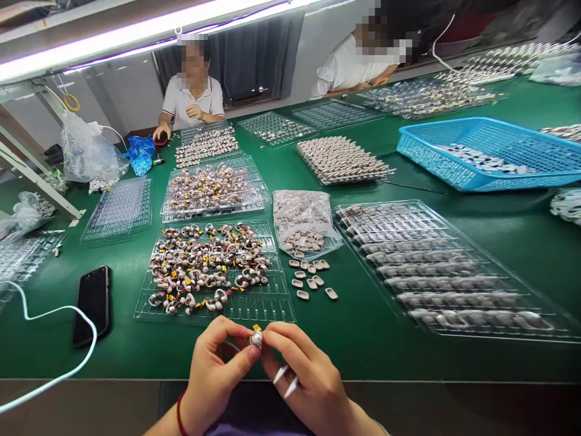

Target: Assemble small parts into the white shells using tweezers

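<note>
Pinching together at the 6 o'clock edge of the green surface point(363, 339), the left hand point(213, 369) and the right hand point(308, 375) hold one small part point(256, 337) between their fingertips; it is silvery with a bit of yellow on top, and finer detail is too small to tell. The grip of the left hand is closed on the part with thumb and forefinger, and a red band point(180, 413) sits on its wrist. The grip of the right hand is also closed on the same part from the other side, while a pair of white tweezers point(285, 380) is tucked under its lower fingers. Just beyond the hands, toward 12 o'clock, lies a clear tray point(254, 306) heaped with similar parts in brown, white and yellow. At about 1 o'clock from the hands a few loose beige shells point(313, 281) lie on the surface, in front of a plastic bag point(302, 221) with more of them. At 3 o'clock a long clear tray point(454, 272) holds rows of grey pieces. At 9 o'clock a black phone point(93, 303) lies flat, with a white cable point(54, 312) curving beside it. A blue basket point(490, 151) stands at 2 o'clock, farther away. Two other persons sit at the far side of the surface.
</note>
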